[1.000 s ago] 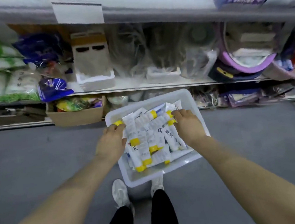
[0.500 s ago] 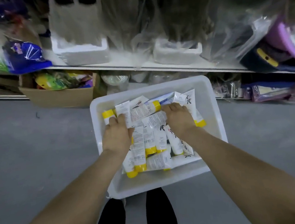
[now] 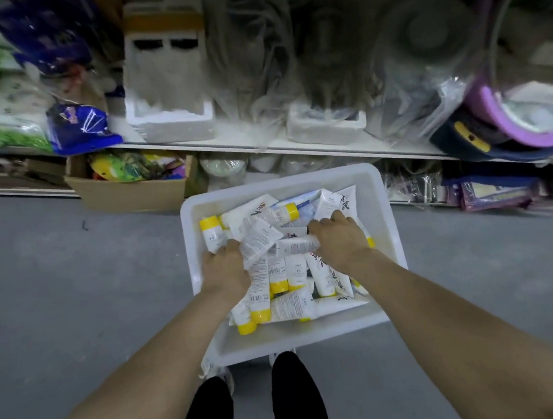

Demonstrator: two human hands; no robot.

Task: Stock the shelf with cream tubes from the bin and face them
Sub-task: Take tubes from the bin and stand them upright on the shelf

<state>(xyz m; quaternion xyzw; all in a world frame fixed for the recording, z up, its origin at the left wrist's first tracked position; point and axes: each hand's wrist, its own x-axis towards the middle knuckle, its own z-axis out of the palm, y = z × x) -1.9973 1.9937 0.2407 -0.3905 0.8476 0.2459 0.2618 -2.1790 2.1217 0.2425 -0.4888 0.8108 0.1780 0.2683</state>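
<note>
A white plastic bin (image 3: 383, 204) sits on the grey floor in front of my feet, holding several white cream tubes (image 3: 289, 306) with yellow caps, piled loosely. Both hands are down in the pile. My left hand (image 3: 225, 270) has its fingers curled into the tubes at the left side and grips a tube there. My right hand (image 3: 338, 236) curls over tubes at the right of the pile; a tube (image 3: 294, 245) lies between the two hands. Fingertips are hidden among the tubes.
A low white shelf (image 3: 261, 147) runs behind the bin, loaded with plastic-wrapped goods, styrofoam blocks (image 3: 171, 118) and a blue packet (image 3: 81, 130). A cardboard box (image 3: 132, 194) of colourful items stands on the floor left of the bin. Grey floor spreads on both sides.
The view has dropped closer to the bin and shelf. Both hands have dug deeper into the tube pile, closing round tubes and shifting them.
</note>
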